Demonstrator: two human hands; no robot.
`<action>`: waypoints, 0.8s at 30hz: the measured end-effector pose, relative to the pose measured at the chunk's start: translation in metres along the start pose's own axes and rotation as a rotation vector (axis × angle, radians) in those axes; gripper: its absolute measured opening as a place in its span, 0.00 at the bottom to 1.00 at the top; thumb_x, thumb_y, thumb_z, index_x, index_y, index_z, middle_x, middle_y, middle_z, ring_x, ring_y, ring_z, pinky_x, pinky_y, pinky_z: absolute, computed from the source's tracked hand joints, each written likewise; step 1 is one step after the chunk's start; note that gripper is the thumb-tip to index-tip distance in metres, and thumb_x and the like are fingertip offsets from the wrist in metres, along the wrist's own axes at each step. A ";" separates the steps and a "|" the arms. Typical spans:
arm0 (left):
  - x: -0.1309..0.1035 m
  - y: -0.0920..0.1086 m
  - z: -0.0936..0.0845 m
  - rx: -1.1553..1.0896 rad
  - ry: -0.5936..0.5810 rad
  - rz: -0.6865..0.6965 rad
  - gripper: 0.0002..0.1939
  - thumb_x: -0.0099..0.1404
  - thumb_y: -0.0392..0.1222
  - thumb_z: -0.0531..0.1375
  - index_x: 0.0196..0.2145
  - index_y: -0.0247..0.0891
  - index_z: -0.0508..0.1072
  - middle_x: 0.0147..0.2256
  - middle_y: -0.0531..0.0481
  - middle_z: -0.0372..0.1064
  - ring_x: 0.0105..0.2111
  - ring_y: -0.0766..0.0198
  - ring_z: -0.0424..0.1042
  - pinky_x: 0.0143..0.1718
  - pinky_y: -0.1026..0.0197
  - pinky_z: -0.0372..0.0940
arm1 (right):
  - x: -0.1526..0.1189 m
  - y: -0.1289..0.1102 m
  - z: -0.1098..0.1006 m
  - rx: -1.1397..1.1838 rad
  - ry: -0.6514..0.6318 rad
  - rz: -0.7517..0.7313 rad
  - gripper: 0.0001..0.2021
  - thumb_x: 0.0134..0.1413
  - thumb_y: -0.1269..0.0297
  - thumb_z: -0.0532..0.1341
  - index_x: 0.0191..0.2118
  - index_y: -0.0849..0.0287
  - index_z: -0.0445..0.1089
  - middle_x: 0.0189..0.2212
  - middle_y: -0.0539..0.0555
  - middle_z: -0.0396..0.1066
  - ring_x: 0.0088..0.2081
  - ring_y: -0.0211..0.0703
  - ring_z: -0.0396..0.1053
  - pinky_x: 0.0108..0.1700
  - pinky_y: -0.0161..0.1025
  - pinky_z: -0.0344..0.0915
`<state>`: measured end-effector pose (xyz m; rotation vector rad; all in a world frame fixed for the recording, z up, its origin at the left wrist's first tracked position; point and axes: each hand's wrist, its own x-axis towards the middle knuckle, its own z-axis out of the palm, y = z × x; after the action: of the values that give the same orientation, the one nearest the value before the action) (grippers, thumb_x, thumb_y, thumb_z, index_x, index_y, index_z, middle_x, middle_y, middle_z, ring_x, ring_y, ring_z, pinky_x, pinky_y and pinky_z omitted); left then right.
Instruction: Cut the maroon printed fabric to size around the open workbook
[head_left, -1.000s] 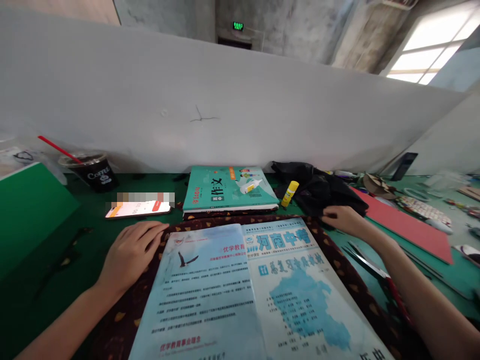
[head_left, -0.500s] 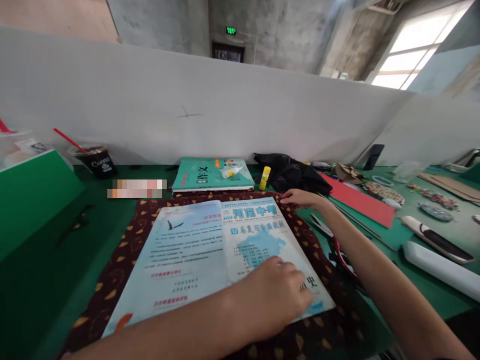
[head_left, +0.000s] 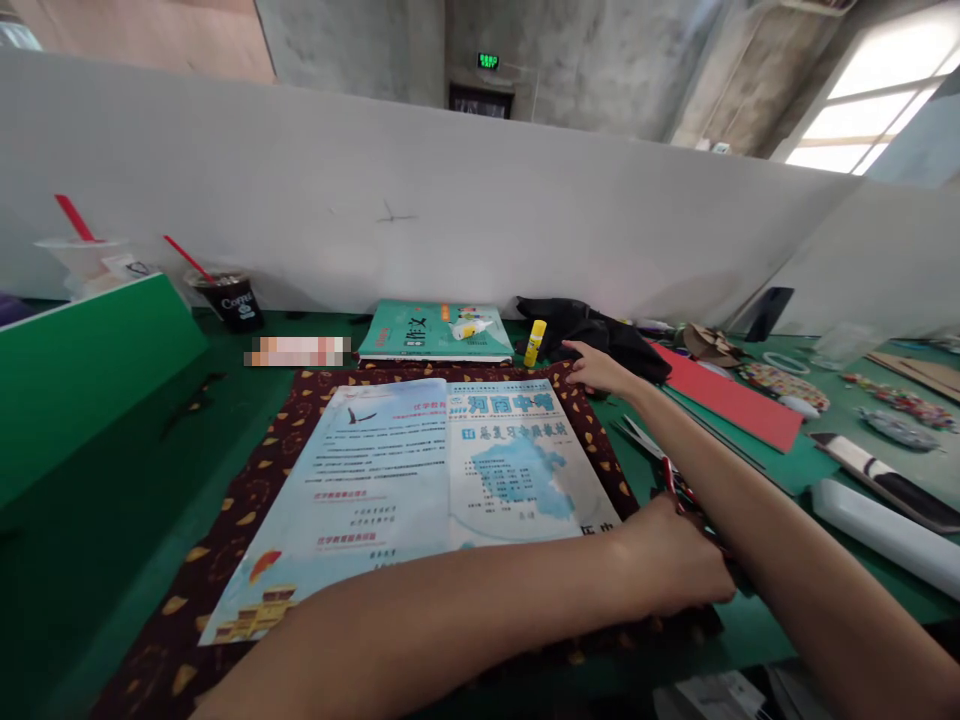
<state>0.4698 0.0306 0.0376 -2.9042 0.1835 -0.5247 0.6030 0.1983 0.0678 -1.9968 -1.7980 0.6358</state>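
Note:
An open book [head_left: 390,470], with Chinese print and a light blue cover, lies spread on a dark brown cloth [head_left: 262,465] patterned with yellow leaves. My left hand [head_left: 679,555] has its arm across the book's lower part. It is closed at the cloth's right edge, and what its fingers hold is hidden. Beside it lie scissors [head_left: 640,437], their red handles partly covered. At the cloth's far right corner is my right hand [head_left: 600,370], its fingers closed on the cloth's edge.
Behind the cloth are a teal book [head_left: 435,343], a glue stick [head_left: 535,343] and a black bag [head_left: 592,335]. Red card [head_left: 735,395], a white case [head_left: 885,530] and beaded pieces [head_left: 784,387] lie right. A green board [head_left: 105,370] and a coffee cup [head_left: 232,303] stand left.
My left hand has moved right, off the book's cover to the cloth's right edge near the scissors. My right hand stays at the far corner. The view has shifted slightly left.

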 end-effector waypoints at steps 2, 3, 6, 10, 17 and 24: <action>-0.005 0.003 -0.012 -0.019 0.007 0.001 0.10 0.63 0.33 0.62 0.26 0.43 0.80 0.26 0.49 0.75 0.29 0.62 0.72 0.29 0.57 0.59 | 0.005 -0.011 0.000 -0.071 -0.004 -0.023 0.33 0.61 0.69 0.62 0.68 0.59 0.49 0.33 0.49 0.72 0.22 0.33 0.66 0.27 0.35 0.68; -0.010 0.006 -0.018 -0.032 0.009 -0.014 0.11 0.64 0.34 0.61 0.27 0.42 0.80 0.26 0.48 0.75 0.28 0.62 0.72 0.29 0.57 0.58 | 0.007 -0.017 0.002 -0.110 -0.007 -0.041 0.31 0.62 0.67 0.62 0.67 0.59 0.51 0.35 0.50 0.72 0.24 0.35 0.68 0.29 0.36 0.69; -0.028 0.019 -0.037 -0.020 0.028 -0.104 0.12 0.65 0.33 0.59 0.28 0.38 0.80 0.27 0.45 0.73 0.27 0.62 0.70 0.25 0.59 0.52 | 0.012 -0.037 0.013 -0.242 -0.023 -0.106 0.25 0.63 0.62 0.62 0.63 0.58 0.59 0.42 0.54 0.72 0.33 0.40 0.72 0.36 0.42 0.73; -0.052 0.039 -0.044 0.045 0.060 -0.175 0.10 0.64 0.33 0.60 0.25 0.36 0.78 0.24 0.46 0.67 0.25 0.62 0.66 0.22 0.59 0.47 | 0.014 -0.061 0.036 -0.440 -0.040 -0.141 0.20 0.63 0.59 0.62 0.57 0.59 0.65 0.50 0.57 0.70 0.45 0.47 0.72 0.46 0.50 0.72; -0.068 0.053 -0.031 0.162 0.170 -0.148 0.13 0.59 0.39 0.65 0.18 0.36 0.71 0.20 0.48 0.60 0.20 0.62 0.61 0.19 0.57 0.39 | 0.006 -0.073 0.063 -0.676 -0.033 -0.106 0.17 0.64 0.57 0.61 0.54 0.60 0.68 0.49 0.57 0.71 0.46 0.47 0.72 0.47 0.51 0.72; -0.065 0.058 -0.025 0.141 0.162 -0.129 0.15 0.59 0.41 0.65 0.17 0.37 0.71 0.18 0.49 0.58 0.18 0.62 0.60 0.16 0.59 0.38 | 0.006 -0.074 0.077 -0.757 0.015 -0.073 0.19 0.65 0.56 0.60 0.56 0.60 0.66 0.49 0.57 0.71 0.45 0.47 0.72 0.47 0.51 0.71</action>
<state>0.3955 -0.0202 0.0274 -2.7484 -0.0185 -0.7624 0.4994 0.2105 0.0446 -2.3363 -2.3131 -0.1269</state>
